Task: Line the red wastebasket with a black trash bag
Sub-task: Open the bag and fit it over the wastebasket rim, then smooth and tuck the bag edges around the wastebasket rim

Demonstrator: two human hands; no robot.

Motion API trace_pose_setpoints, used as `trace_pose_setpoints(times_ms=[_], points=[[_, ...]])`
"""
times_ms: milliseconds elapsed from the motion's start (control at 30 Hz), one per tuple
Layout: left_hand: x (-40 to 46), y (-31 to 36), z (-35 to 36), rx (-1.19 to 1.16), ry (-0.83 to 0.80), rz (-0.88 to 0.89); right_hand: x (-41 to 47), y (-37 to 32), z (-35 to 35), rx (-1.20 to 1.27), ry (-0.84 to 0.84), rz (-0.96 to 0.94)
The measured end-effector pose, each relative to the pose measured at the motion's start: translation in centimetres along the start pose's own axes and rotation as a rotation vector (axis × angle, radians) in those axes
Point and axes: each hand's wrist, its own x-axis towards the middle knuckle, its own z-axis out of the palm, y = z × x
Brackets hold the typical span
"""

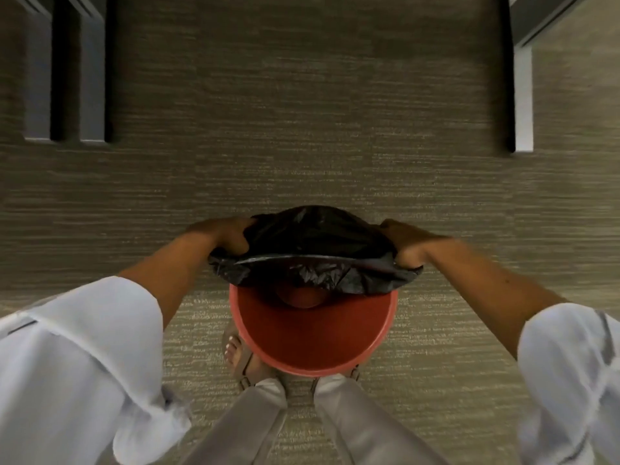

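Observation:
A round red wastebasket (315,340) stands on the carpet just in front of my feet. A black trash bag (312,243) is stretched over the far half of its rim, and crumpled bag material hangs down inside. The near half of the rim and the red inside wall are bare. My left hand (231,238) grips the bag's edge at the basket's left side. My right hand (404,245) grips the bag's edge at the right side. Both sets of fingers are partly hidden in the plastic.
Grey-brown striped carpet (302,129) covers the floor all around. Dark table or desk legs (67,78) stand at the far left and another leg (523,95) at the far right. My sandalled feet (241,360) touch the basket's near side.

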Motion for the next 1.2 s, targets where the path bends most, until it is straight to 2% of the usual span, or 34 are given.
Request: trace_pose_setpoints(times_ms=[133, 233, 400, 500, 600, 700, 767, 833, 933, 1000, 1033, 1133, 1200], points=[[-1.7, -0.6, 1.7, -0.052, -0.042, -0.009, -1.6, 0.4, 2.6, 0.086, -0.056, 0.082], [-2.8, -2.3, 3.6, -0.112, -0.042, 0.009, -3.6, 0.4, 4.5, 0.242, 0.007, 0.127], [-5.3, -4.9, 7.6, -0.491, 0.032, 0.069, -6.0, 0.1, 8.5, 0.506, 0.110, 0.244], [-6.2, -6.0, 10.4, -0.604, 0.006, 0.056, -6.7, 0.1, 11.0, 0.588, 0.159, 0.309], [-6.4, -6.4, 12.5, -0.647, 0.048, -0.013, -7.4, -0.3, 12.8, 0.652, 0.199, 0.356], [-5.9, -6.2, 14.4, -0.800, 0.137, -0.078, -7.9, -0.3, 14.7, 0.692, 0.255, 0.401], [-5.5, -5.9, 15.7, -1.021, 0.226, -0.268, -8.5, -0.6, 15.6, 0.726, 0.303, 0.412], [-5.1, -6.0, 17.0, -1.335, 0.223, -0.431, -9.3, -1.3, 16.1, 0.842, 0.314, 0.397], [-4.8, -6.3, 18.6, -1.680, 0.097, -0.498, -10.1, -2.3, 16.7, 1.167, 0.170, 0.432], [-5.0, -6.1, 19.4, -1.833, 0.105, -0.519, -10.3, -2.4, 17.2, 1.291, 0.032, 0.473], [-5.0, -5.9, 19.8, -1.853, 0.150, -0.523, -10.4, -2.4, 17.5, 1.319, -0.023, 0.482], [-4.9, -6.0, 20.7, -1.692, 0.391, -0.635, -10.5, -2.5, 17.9, 1.389, -0.169, 0.491], [-5.3, -6.0, 21.1, -1.753, 0.397, -0.636, -10.7, -2.5, 17.9, 1.410, -0.270, 0.466]])
